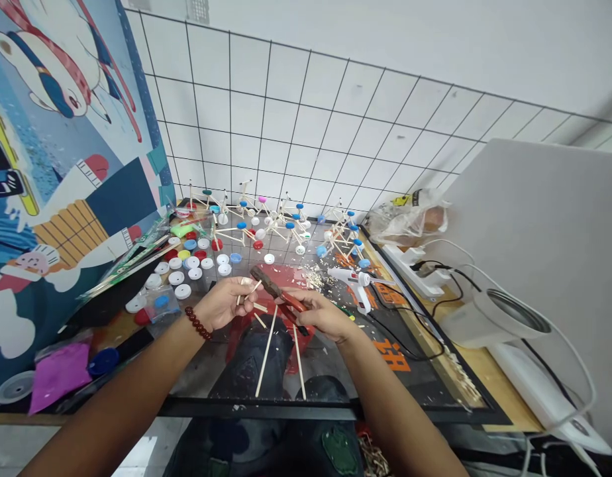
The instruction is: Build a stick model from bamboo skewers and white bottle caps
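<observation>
My left hand [225, 302] is closed on short pieces of thin wooden stick [256, 287], pinched between thumb and fingers. In my right hand [322, 315] are pliers [270, 285] with red handles, their dark jaws pointing up and left. The jaws lie close to the end of the held stick; whether they grip it I cannot tell. Below my hands, a long wooden stick [266, 354] and a second long stick [299, 363] lie on the glossy tabletop. A few short cut pieces [260, 320] rest beside my left hand.
Bottle caps [183, 291] in several colours spread at left. Stick-and-cap models [291, 225] stand along the back. A white glue gun [353, 283] lies right of wood scraps [316, 278]. Its cable loops toward a power strip [420, 271]. A purple packet [61, 374] sits front left.
</observation>
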Demonstrator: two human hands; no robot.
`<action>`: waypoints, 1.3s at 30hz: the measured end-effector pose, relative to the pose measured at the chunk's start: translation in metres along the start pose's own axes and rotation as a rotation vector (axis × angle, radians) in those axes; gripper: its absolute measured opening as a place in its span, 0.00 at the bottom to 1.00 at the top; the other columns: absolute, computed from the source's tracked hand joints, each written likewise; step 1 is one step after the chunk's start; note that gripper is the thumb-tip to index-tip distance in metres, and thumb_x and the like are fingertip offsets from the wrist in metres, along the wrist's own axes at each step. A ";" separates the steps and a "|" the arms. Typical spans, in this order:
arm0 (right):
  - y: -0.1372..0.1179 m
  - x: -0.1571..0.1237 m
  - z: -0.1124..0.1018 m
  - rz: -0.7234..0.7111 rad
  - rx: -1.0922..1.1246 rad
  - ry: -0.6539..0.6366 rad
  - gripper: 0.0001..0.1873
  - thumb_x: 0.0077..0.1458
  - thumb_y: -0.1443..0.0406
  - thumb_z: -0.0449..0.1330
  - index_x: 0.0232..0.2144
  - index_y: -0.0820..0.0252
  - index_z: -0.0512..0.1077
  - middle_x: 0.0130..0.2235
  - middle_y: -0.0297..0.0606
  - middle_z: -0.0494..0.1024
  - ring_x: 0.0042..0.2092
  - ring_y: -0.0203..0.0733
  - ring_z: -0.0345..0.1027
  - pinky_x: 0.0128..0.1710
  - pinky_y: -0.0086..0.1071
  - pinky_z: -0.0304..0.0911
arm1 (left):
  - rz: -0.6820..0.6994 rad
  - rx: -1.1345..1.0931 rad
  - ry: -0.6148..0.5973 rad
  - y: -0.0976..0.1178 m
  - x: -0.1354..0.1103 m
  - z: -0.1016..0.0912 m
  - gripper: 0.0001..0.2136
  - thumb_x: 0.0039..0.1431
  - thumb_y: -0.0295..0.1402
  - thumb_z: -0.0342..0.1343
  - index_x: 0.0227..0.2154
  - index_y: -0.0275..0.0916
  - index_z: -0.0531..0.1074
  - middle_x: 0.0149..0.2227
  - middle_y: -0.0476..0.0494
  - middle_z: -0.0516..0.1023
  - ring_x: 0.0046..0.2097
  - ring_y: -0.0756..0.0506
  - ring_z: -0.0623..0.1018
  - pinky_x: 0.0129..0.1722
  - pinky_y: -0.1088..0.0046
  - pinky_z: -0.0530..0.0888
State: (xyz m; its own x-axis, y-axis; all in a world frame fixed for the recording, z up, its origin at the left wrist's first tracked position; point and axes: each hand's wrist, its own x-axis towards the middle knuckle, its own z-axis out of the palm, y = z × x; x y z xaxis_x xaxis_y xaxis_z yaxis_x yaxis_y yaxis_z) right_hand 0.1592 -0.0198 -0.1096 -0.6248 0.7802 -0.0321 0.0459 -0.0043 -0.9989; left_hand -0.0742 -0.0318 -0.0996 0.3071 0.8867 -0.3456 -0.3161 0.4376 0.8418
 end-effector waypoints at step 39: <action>0.009 0.002 0.006 -0.047 -0.296 0.026 0.21 0.39 0.74 0.54 0.38 0.60 0.76 0.32 0.31 0.76 0.34 0.38 0.68 0.35 0.29 0.60 | -0.040 -0.049 0.041 -0.001 -0.001 -0.001 0.03 0.58 0.23 0.55 0.28 0.31 0.71 0.20 0.50 0.67 0.17 0.57 0.65 0.12 0.87 0.56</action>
State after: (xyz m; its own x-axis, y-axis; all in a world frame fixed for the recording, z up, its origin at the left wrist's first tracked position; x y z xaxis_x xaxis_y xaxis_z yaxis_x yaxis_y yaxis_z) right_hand 0.1534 -0.0223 -0.1188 -0.6117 0.7909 0.0188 0.2448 0.2118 -0.9462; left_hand -0.0748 -0.0326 -0.1005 0.2843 0.8730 -0.3963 -0.3479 0.4791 0.8059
